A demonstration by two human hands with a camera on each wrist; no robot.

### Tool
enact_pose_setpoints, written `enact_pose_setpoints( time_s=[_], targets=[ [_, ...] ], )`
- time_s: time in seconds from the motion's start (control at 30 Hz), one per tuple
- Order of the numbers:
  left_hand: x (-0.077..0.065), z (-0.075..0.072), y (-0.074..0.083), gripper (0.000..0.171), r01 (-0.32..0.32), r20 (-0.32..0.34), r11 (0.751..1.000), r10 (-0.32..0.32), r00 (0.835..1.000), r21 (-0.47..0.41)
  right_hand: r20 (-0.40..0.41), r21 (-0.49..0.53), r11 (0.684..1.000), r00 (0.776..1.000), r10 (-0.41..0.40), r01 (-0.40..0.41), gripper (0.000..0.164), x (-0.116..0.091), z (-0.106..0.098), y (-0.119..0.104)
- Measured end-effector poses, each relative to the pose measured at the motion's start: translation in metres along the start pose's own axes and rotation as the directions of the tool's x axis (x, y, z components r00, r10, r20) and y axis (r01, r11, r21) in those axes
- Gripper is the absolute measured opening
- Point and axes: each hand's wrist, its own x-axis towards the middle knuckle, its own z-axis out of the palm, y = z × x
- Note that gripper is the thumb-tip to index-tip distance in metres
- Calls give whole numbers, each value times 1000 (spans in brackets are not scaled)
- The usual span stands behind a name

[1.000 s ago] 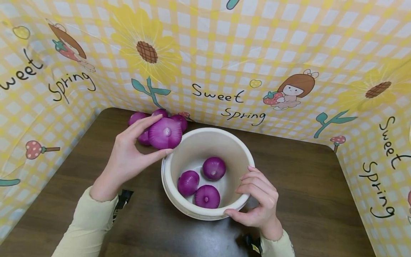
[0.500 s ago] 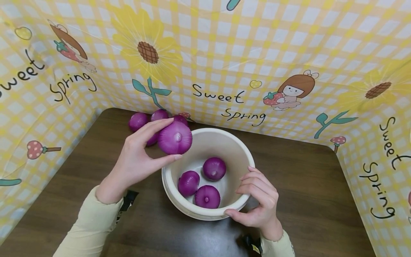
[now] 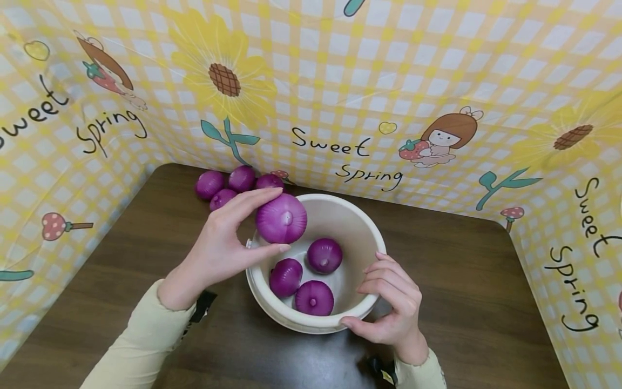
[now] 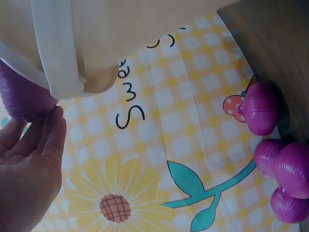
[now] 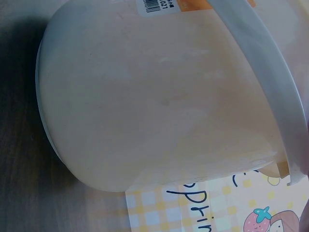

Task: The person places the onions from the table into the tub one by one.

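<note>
My left hand [image 3: 221,243] grips a purple onion [image 3: 282,218] between thumb and fingers, over the left part of a cream bucket's [image 3: 374,227] opening. The left wrist view shows the same onion [image 4: 24,96] beside the bucket's rim, with the left hand [image 4: 31,169] below it. On the bucket's right side my right hand [image 3: 391,300] holds the rim, thumb at the front and fingers over the edge. Three purple onions lie on the bucket's floor: one at the back [image 3: 324,255], one at left [image 3: 285,277], one in front [image 3: 314,297]. The right wrist view shows the bucket's outer wall [image 5: 145,96].
Several more purple onions [image 3: 210,185] sit on the dark wooden table [image 3: 461,302] at the back left, behind the left hand. A yellow checked cloth [image 3: 330,97] with printed flowers and lettering rises behind the table and at both sides. The bucket carries a barcode label [image 5: 157,6].
My left hand has carried the onion rightward and slightly toward me, from beside the rim to over the bucket's opening. The right hand, the bucket and the onions inside it have stayed in place.
</note>
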Motion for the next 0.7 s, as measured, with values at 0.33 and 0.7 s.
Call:
enact_pose_setpoints(
  time_s=[0.33, 0.7],
  targets=[
    [3, 4, 4, 82, 3, 62, 1000, -2, 998, -19, -2, 2, 1000, 1000, -3, 3, 46, 0, 0, 0],
    [9, 11, 10, 84, -45, 124, 999, 46, 991, -4, -4, 3, 1000, 1000, -8, 8, 46, 0, 1, 0]
  ],
)
